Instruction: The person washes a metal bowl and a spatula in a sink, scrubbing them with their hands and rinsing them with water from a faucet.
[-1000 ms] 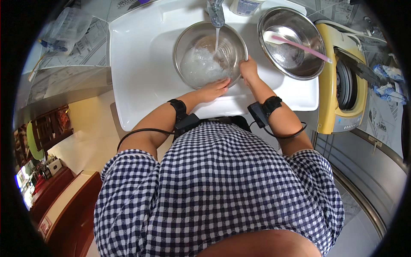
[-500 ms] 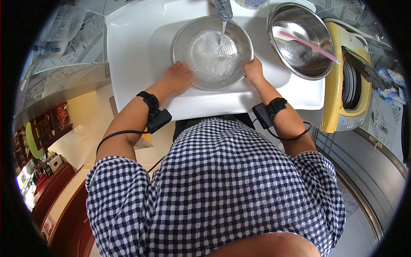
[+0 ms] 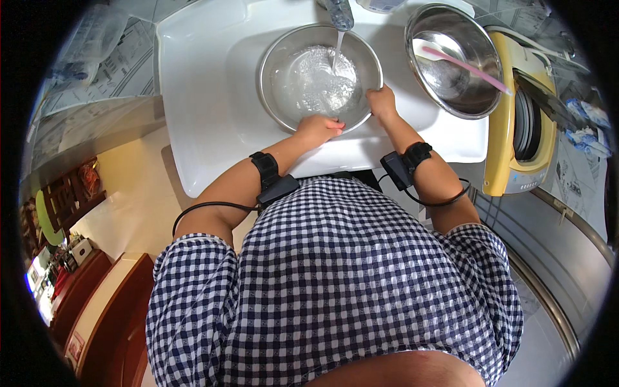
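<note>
A white sink (image 3: pixel 206 122) fills the top of the view. Right of the sink stands a yellow appliance (image 3: pixel 509 148) (round dark opening on its top). In the sink's basin sits a steel bowl (image 3: pixel 277 64) with water in it, under a tap (image 3: pixel 338 13) whose stream falls into it. On the sink's right ledge rests a second steel bowl (image 3: pixel 474 97) with a pink utensil (image 3: pixel 467 68) across it. The left hand (image 3: pixel 316 128) lies on the first bowl's near rim, fingers curled over the edge. The right hand (image 3: pixel 382 103) pinches the same rim, its grip closed on the metal.
</note>
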{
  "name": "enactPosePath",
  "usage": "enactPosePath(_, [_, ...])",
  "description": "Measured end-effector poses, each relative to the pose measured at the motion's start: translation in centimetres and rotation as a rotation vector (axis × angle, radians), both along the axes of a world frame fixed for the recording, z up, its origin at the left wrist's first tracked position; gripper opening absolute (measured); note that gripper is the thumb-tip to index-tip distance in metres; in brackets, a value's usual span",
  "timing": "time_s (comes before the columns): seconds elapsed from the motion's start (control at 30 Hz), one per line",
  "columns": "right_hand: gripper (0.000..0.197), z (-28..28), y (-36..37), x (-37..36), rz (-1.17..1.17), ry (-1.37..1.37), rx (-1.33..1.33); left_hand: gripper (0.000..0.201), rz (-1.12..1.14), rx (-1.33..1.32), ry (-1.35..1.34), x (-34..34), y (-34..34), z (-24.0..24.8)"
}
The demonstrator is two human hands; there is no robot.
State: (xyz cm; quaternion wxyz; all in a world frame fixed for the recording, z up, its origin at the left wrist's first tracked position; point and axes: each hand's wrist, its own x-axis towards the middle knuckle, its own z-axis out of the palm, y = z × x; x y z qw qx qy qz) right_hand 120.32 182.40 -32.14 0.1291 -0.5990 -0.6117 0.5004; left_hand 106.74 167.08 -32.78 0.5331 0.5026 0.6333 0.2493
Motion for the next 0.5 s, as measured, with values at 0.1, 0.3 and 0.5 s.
enactPosePath(0.1, [0.032, -0.4, -0.1, 0.5, -0.096, 0.053, -0.11, 0.032, 0.126, -0.073, 0.033, 1.8, 0.7, 1.3])
enactPosePath(0.3, [0.034, 2.2, -1.0, 0.3, -0.152, 0.085, -0.214, 0.023, 0.234, -0.075, 0.083, 1.4, 0.1, 1.0])
enactPosePath(0.5, [0.033, 1.1, -0.8, 1.0, -0.035, 0.128, -0.14, 0.022, -0.329, 0.267, 0.169, -7.6, -2.6, 3.3])
